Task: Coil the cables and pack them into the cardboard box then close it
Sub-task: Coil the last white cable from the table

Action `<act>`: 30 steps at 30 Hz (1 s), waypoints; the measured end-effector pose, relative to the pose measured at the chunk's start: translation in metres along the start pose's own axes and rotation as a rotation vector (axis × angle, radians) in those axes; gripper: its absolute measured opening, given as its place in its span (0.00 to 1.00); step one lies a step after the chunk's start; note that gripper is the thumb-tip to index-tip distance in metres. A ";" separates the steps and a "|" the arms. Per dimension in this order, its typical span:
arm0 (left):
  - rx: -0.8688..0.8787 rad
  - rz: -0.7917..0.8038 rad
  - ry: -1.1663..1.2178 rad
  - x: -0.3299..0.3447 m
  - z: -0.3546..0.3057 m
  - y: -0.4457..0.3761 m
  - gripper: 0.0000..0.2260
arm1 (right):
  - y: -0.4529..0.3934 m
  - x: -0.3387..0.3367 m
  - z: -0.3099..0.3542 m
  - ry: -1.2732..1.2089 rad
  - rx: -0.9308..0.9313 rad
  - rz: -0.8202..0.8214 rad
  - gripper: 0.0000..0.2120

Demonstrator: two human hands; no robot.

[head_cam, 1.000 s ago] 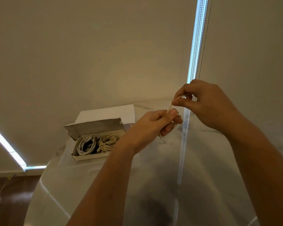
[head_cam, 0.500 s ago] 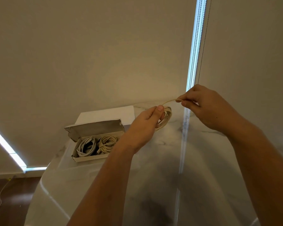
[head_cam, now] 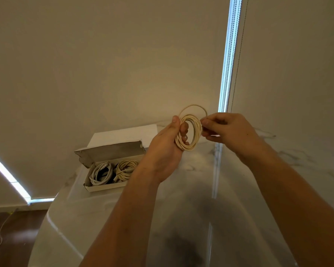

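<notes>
A cream cable coil [head_cam: 195, 139] hangs in the air above the table, with one loose loop arching over its top. My left hand [head_cam: 166, 145] grips the coil's left side, thumb on the outside and fingers through the ring. My right hand [head_cam: 226, 130] pinches the cable at the coil's right edge. To the left, an open cardboard box [head_cam: 104, 187] lies on the table with its lid [head_cam: 112, 151] standing up behind. Inside it lie a white coiled cable [head_cam: 101, 173] and a cream coiled cable [head_cam: 126, 168], side by side.
The box sits on a glossy marble table [head_cam: 181, 209] whose rounded edge curves down at the left. A white sheet [head_cam: 123, 134] lies behind the box. A roller blind with a bead chain [head_cam: 237, 54] hangs beyond. Dark wood floor [head_cam: 12, 237] shows lower left.
My left hand has risen and turned so the coil faces me. My right hand came in towards the coil, and the straight stretch of cable between my hands became a loop over it.
</notes>
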State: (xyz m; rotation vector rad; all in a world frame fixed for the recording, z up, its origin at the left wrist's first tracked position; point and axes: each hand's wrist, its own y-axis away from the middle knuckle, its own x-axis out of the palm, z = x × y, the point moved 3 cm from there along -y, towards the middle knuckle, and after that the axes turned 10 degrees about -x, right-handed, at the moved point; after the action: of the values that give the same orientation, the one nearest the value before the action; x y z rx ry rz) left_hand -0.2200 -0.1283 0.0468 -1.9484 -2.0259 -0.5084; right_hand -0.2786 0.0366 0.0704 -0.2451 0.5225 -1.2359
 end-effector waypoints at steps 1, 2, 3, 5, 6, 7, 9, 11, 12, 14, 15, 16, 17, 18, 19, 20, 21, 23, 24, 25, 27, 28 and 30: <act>-0.011 0.006 0.009 0.000 0.001 0.000 0.19 | 0.001 0.003 0.001 -0.077 0.035 0.002 0.07; -0.020 0.004 0.017 0.001 0.001 0.000 0.19 | 0.003 0.007 0.003 -0.139 0.061 0.009 0.08; -0.024 0.000 0.023 0.001 0.001 0.000 0.20 | 0.004 0.011 0.004 -0.191 0.079 0.018 0.08; -0.031 -0.010 0.030 0.002 0.002 0.000 0.21 | 0.006 0.016 0.007 -0.274 0.115 0.022 0.09; -0.040 -0.013 0.040 0.002 0.003 0.000 0.20 | 0.007 0.017 0.008 -0.302 0.135 0.019 0.09; -0.047 -0.013 0.054 0.002 0.003 0.000 0.20 | 0.007 0.018 0.009 -0.324 0.158 0.021 0.10; -0.062 -0.026 0.052 0.001 0.003 0.000 0.21 | 0.008 0.019 0.010 -0.376 0.206 0.043 0.11; -0.056 -0.067 0.014 0.000 0.004 0.000 0.24 | 0.008 0.020 0.011 -0.426 0.254 0.067 0.12; -0.052 -0.085 -0.009 0.000 0.004 -0.001 0.25 | 0.009 0.022 0.012 -0.438 0.278 0.072 0.13; -0.044 -0.124 -0.053 0.000 0.004 0.000 0.24 | 0.009 0.025 0.011 -0.440 0.311 0.068 0.14; -0.038 -0.139 -0.067 0.001 0.003 0.001 0.23 | 0.009 0.025 0.010 -0.433 0.321 0.065 0.14; -0.033 -0.155 -0.089 0.001 0.003 0.001 0.22 | 0.008 0.026 0.009 -0.428 0.329 0.068 0.15; -0.027 -0.170 -0.111 0.000 0.003 0.001 0.22 | 0.008 0.026 0.009 -0.426 0.334 0.082 0.15; -0.019 -0.180 -0.142 0.000 0.003 0.001 0.22 | 0.008 0.027 0.010 -0.425 0.339 0.110 0.17; -0.010 -0.196 -0.175 -0.002 0.002 0.002 0.22 | 0.008 0.028 0.011 -0.415 0.339 0.143 0.18; 0.000 -0.209 -0.207 -0.003 0.003 0.001 0.23 | 0.008 0.029 0.012 -0.395 0.329 0.170 0.20; 0.009 -0.214 -0.239 -0.005 0.004 0.001 0.23 | 0.009 0.031 0.012 -0.359 0.306 0.189 0.20; 0.021 -0.210 -0.285 -0.006 0.007 0.000 0.26 | 0.012 0.035 0.012 -0.272 0.240 0.222 0.19; 0.028 -0.201 -0.295 -0.005 0.008 0.000 0.26 | 0.013 0.038 0.011 -0.230 0.212 0.227 0.18; 0.034 -0.198 -0.301 -0.005 0.009 0.000 0.27 | 0.013 0.040 0.010 -0.187 0.190 0.218 0.17; 0.040 -0.217 -0.320 -0.006 0.010 -0.004 0.29 | 0.012 0.042 0.008 -0.099 0.147 0.194 0.18; 0.043 -0.234 -0.330 -0.007 0.011 -0.005 0.30 | 0.011 0.042 0.008 -0.063 0.130 0.188 0.19; 0.054 -0.268 -0.346 -0.009 0.009 -0.007 0.31 | 0.010 0.041 0.007 -0.011 0.112 0.175 0.22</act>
State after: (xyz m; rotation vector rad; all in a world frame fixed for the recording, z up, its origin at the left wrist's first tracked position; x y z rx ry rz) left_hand -0.2258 -0.1322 0.0341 -1.8444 -2.5052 -0.1745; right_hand -0.2579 0.0006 0.0619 -0.1089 0.4544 -1.0887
